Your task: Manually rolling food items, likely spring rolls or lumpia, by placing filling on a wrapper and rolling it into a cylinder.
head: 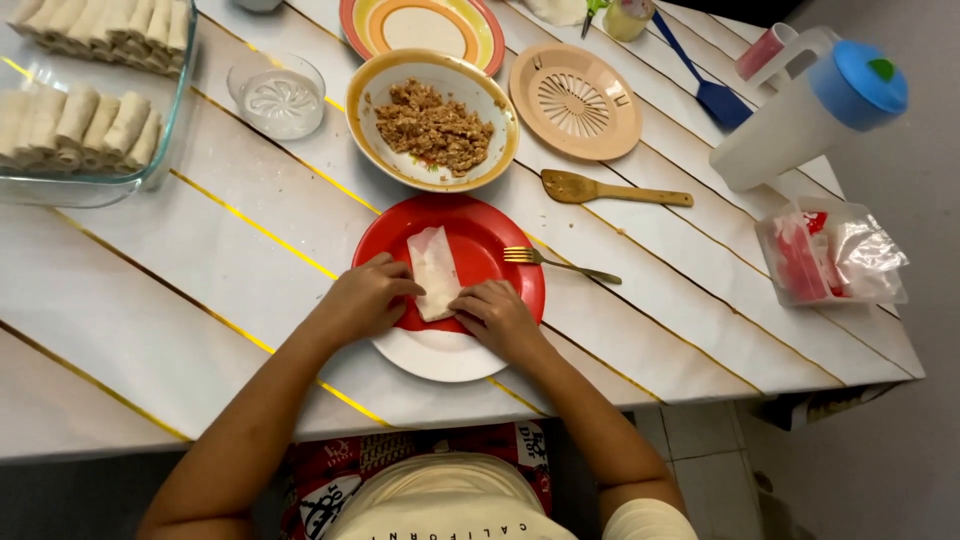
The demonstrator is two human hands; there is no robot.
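Left hand (pixel 368 297) and right hand (pixel 495 316) both pinch the wrapper roll (pixel 435 272) on the red plate (pixel 500 285); fingertips hide its near end. Fork (pixel 555 262) rests on the plate's right rim. Beyond the plate, the glass dish (pixel 165 150) of rolls is cut off at the frame edge.

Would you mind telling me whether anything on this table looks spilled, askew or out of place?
Nothing stands out. Both hands, left hand and right hand, press a neat wrapper on the red plate; the fork rests on its rim.

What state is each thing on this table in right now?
Wrapper: folded, lying on the red plate.
Left hand: pressing the wrapper's side.
Right hand: pressing its near end.
Bowl: partly full of filling.
Glass dish: holding finished rolls.
Fork: resting on the plate's rim.
Pitcher: lid on.
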